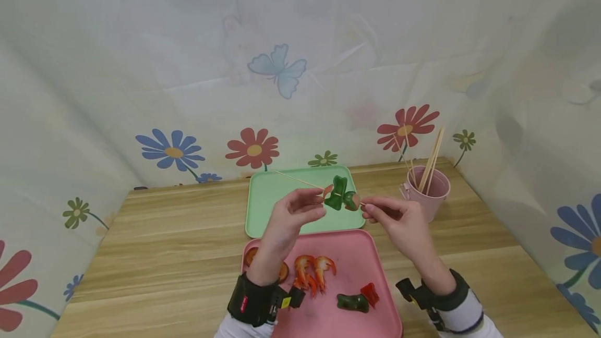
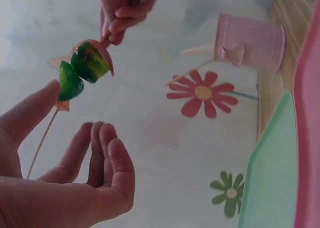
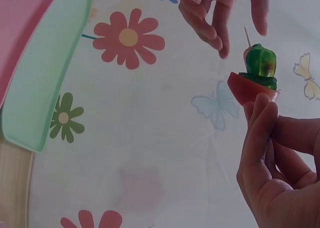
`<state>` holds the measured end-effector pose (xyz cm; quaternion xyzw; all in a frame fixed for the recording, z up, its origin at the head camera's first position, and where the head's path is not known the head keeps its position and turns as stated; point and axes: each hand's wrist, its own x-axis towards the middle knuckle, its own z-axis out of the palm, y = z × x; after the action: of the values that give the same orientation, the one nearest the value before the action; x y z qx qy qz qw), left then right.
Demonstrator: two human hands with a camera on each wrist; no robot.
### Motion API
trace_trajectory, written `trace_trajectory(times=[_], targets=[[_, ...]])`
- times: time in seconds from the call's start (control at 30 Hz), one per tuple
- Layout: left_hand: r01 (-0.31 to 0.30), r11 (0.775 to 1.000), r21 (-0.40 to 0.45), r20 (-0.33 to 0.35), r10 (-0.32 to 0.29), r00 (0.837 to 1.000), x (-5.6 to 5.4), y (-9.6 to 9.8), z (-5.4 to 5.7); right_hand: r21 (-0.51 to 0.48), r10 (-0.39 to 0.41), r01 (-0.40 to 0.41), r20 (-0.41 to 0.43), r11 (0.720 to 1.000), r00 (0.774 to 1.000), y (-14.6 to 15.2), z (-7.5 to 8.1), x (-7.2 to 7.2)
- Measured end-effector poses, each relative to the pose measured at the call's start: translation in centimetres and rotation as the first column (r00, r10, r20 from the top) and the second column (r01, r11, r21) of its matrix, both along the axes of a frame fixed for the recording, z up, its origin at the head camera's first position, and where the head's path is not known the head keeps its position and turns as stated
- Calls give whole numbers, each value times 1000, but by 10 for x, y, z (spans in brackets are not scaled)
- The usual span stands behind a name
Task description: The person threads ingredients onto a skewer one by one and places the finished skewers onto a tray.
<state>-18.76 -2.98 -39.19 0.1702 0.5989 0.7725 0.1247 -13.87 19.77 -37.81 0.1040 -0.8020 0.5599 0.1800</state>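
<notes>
My right hand (image 1: 399,220) pinches one end of a thin wooden skewer (image 1: 298,179) between thumb and fingertips. Threaded on it are green pepper pieces (image 1: 336,192), with an orange-red piece (image 3: 247,89) at the right hand's end and another small one on the far side. Close to the threaded food is my left hand (image 1: 296,210), its fingers loosely bent and spread from the thumb. In the left wrist view a gap shows between those fingers, and the skewer's bare length runs past them. One left digit lies against or just before a green piece; I cannot tell which.
A pink tray (image 1: 347,249) below the hands carries cooked shrimp (image 1: 324,270), browned round slices (image 1: 250,256), a green pepper piece (image 1: 352,302) and a red piece (image 1: 370,294). Behind it lies a green tray (image 1: 263,207). Several sticks (image 1: 431,160) stand in a pink bucket (image 1: 434,202) at right.
</notes>
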Motion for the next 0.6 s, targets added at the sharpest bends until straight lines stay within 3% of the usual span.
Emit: trace_trajectory(times=[0.03,0.07,0.17,0.23,0.43,0.6], targets=[[-10,993,-115,-59,3,998,1,1,-1,3,-10,10,-6,1000,1000,3,0,0],[-19,972,-233,-120,-9,993,2,3,-3,7,-22,22,-11,1000,1000,6,0,0],[-45,845,-532,-251,-107,962,9,11,-7,11,-58,59,-27,998,998,15,0,-1],[-33,752,-658,-270,-195,943,14,19,-9,14,-86,87,-36,996,996,21,1,-1],[3,499,-867,-225,-395,891,28,41,-16,-11,-159,158,-12,987,987,38,3,1],[-68,292,-954,-213,-503,838,39,49,-25,12,-218,219,-19,976,976,49,5,3]])
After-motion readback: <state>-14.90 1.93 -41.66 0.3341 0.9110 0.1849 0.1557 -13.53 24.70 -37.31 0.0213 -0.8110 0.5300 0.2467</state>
